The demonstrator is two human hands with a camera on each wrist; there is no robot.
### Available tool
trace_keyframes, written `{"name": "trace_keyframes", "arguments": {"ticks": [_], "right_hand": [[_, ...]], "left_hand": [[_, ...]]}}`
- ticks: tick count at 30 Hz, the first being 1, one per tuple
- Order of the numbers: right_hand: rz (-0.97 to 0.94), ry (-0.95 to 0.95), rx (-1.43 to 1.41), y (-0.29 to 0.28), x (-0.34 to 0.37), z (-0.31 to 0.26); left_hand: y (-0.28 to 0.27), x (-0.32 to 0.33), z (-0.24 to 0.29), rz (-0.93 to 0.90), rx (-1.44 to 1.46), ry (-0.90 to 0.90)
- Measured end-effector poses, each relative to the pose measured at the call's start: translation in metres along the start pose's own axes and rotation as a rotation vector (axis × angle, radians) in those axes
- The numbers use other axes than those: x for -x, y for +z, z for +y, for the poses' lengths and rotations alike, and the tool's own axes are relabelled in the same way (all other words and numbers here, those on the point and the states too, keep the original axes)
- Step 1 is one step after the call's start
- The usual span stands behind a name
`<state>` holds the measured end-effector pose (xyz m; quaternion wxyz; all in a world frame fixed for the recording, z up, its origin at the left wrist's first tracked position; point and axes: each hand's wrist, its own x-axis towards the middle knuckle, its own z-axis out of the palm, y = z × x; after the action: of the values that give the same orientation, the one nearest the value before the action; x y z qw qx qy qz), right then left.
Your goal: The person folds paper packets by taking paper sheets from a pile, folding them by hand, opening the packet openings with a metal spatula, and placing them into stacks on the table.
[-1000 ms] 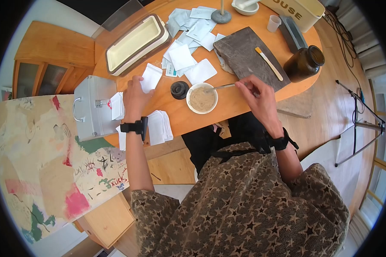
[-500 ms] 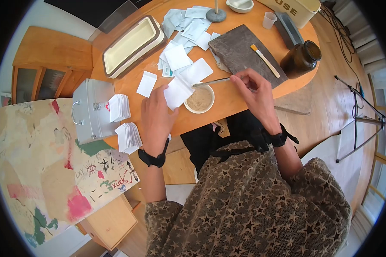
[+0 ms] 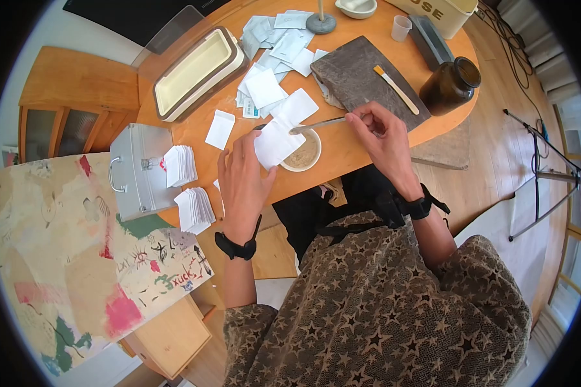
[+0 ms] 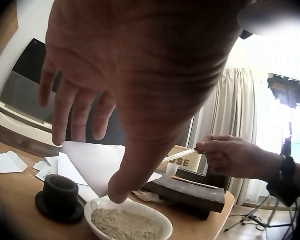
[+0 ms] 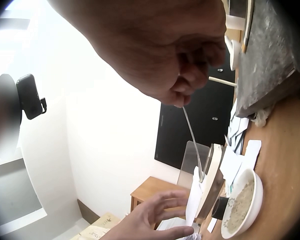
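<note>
My left hand (image 3: 242, 184) pinches a small white paper envelope (image 3: 275, 143) between thumb and fingers, tilted over the near-left side of a white bowl (image 3: 319, 143). Beige powder (image 3: 301, 157) fills part of that bowl. From the right, my right hand (image 3: 384, 138) pinches the handle of a thin metal spoon (image 3: 323, 122) between thumb and fingertips. The spoon's tip sits at the upper edge of the envelope, above the bowl. In the left wrist view a black hat-shaped piece (image 4: 60, 197) stands beside the bowl; the envelope mostly hides it from the head view.
A single envelope (image 3: 220, 129) lies left of the bowl, near two white stacks (image 3: 195, 209) by a metal case (image 3: 135, 168). Behind are scattered packets (image 3: 289, 45) and a cream tray (image 3: 197, 74). A dark slab (image 3: 361, 71) bears a brush (image 3: 397, 90), beside a brown jar (image 3: 450, 87).
My left hand has come right from the loose envelopes, bringing one to the bowl. The spoon's tip has risen from the powder to the envelope's edge.
</note>
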<state>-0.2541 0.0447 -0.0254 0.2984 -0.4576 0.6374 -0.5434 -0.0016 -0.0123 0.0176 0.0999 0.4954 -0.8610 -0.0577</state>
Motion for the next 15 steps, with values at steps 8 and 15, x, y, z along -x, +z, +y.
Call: {"name": "trace_keyframes", "arguments": {"ticks": [8, 15], "right_hand": [[-0.013, 0.001, 0.015, -0.0006, -0.0002, 0.0005], [-0.031, 0.046, 0.000, -0.0015, -0.0005, 0.0022]], "left_hand": [[-0.0005, 0.0006, 0.0023, 0.009, 0.005, -0.008], [0.0009, 0.0013, 0.0007, 0.033, -0.004, -0.007]]}}
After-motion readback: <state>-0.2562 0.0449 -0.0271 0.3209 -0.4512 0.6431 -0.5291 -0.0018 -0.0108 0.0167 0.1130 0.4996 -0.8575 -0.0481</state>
